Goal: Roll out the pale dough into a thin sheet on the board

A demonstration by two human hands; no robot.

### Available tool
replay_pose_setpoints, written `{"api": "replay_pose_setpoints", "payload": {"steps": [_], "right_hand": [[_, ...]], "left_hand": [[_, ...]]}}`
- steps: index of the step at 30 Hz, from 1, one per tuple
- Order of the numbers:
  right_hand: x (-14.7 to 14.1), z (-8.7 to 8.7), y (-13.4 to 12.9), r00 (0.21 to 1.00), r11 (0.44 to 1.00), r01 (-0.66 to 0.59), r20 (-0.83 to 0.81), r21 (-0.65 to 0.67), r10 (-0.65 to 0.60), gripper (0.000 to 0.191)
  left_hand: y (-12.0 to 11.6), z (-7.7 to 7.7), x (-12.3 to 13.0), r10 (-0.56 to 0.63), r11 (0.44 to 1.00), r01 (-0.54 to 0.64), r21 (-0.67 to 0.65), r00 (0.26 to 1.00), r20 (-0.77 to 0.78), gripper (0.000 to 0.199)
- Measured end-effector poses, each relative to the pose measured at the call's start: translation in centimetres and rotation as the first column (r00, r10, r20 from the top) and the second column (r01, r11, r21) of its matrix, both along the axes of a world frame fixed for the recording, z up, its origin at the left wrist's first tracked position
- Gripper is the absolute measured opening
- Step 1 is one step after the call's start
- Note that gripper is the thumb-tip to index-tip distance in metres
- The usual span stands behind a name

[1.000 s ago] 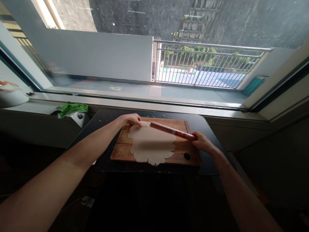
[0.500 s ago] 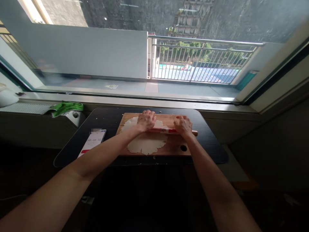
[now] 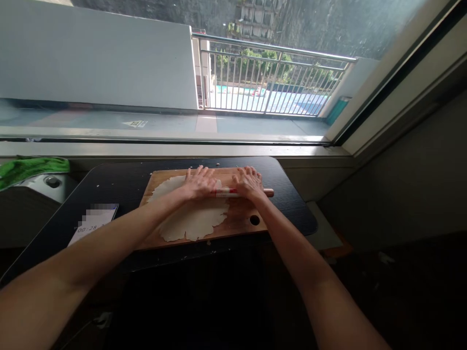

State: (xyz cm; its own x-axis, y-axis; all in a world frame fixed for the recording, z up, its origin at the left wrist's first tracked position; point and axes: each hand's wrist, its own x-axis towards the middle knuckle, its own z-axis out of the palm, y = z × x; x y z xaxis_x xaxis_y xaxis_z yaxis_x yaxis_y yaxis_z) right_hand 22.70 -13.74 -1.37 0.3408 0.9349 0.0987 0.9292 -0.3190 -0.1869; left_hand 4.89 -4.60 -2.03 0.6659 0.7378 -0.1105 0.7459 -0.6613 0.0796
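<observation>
A rolling pin [image 3: 225, 193] with a red and white label lies crosswise on a wooden cutting board [image 3: 239, 221]. Beneath it spreads a thin, pale sheet of dough [image 3: 193, 221] with ragged edges. My left hand [image 3: 200, 183] presses palm-down on the pin's left part, fingers stretched forward and apart; it hides that end. On the right part rests my right hand [image 3: 250, 182], also open, its fingers reaching forward over the pin. The pin's bare right end [image 3: 269, 193] sticks out past that hand. My left forearm covers some of the dough and board.
The board lies on a dark table [image 3: 292, 209] with rounded corners. A phone [image 3: 93, 223] showing a timer is at the left, partly behind my forearm. Beyond are a window sill [image 3: 175, 149] and a green cloth [image 3: 36, 167] on a white appliance [image 3: 54, 183]. Small crumbs dot the table.
My view has swung right, so everything sits further left. Both hands' fingers have uncurled from around the rolling pin and now extend forward, palms on it. More dough shows in front of the pin.
</observation>
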Motion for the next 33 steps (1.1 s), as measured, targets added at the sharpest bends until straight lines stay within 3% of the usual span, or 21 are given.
{"api": "replay_pose_setpoints", "payload": {"steps": [4, 8, 11, 17, 19, 23, 25, 29, 31, 33], "right_hand": [[-0.6, -0.9, -2.2, 0.995, 0.995, -0.089, 0.050, 0.037, 0.088, 0.048], [-0.1, -0.6, 0.1, 0.999, 0.994, -0.033, 0.030, 0.103, 0.030, 0.048], [0.1, -0.3, 1.3, 1.000, 0.998, 0.005, -0.002, 0.070, -0.005, 0.051], [-0.4, -1.6, -2.6, 0.988, 0.990, -0.129, 0.090, 0.060, 0.123, 0.049], [-0.1, -1.4, -1.9, 0.990, 0.991, -0.115, 0.092, 0.070, 0.108, 0.051], [0.6, -0.4, 1.5, 1.000, 1.000, 0.000, 0.022, 0.009, 0.000, 0.056], [0.6, -0.5, 1.5, 1.000, 1.000, -0.012, 0.020, 0.010, 0.012, 0.056], [0.1, -1.4, -0.6, 0.986, 0.982, -0.146, 0.096, 0.118, 0.135, 0.049], [0.2, -1.3, 0.0, 0.989, 0.986, -0.128, 0.087, 0.108, 0.119, 0.050], [0.6, -0.7, 2.0, 0.999, 0.998, -0.047, 0.030, 0.039, 0.045, 0.054]], "left_hand": [[-1.5, -1.0, -1.8, -0.146, 0.989, 0.143, 0.047, 0.987, 0.073, 0.052], [0.1, 0.2, -0.3, -0.051, 0.998, 0.051, 0.034, 0.999, 0.012, 0.052], [0.5, 1.1, 0.3, 0.006, 1.000, -0.006, 0.013, 1.000, -0.012, 0.056], [-2.6, 0.0, -2.0, -0.212, 0.977, 0.210, 0.026, 0.974, 0.082, 0.053], [-1.7, 0.2, -1.4, -0.179, 0.984, 0.176, 0.034, 0.981, 0.080, 0.051], [1.1, 1.1, 0.6, 0.041, 0.999, -0.042, 0.025, 0.998, 0.043, 0.053], [1.1, 1.0, 0.5, 0.033, 0.999, -0.035, 0.038, 0.998, 0.062, 0.053], [-0.5, -0.2, -0.8, -0.157, 0.987, 0.153, 0.038, 0.981, 0.117, 0.050], [0.0, -0.3, -0.6, -0.120, 0.993, 0.119, 0.019, 0.986, 0.113, 0.052], [1.4, 0.0, 0.2, 0.004, 1.000, -0.004, -0.003, 0.996, 0.092, 0.056]]}}
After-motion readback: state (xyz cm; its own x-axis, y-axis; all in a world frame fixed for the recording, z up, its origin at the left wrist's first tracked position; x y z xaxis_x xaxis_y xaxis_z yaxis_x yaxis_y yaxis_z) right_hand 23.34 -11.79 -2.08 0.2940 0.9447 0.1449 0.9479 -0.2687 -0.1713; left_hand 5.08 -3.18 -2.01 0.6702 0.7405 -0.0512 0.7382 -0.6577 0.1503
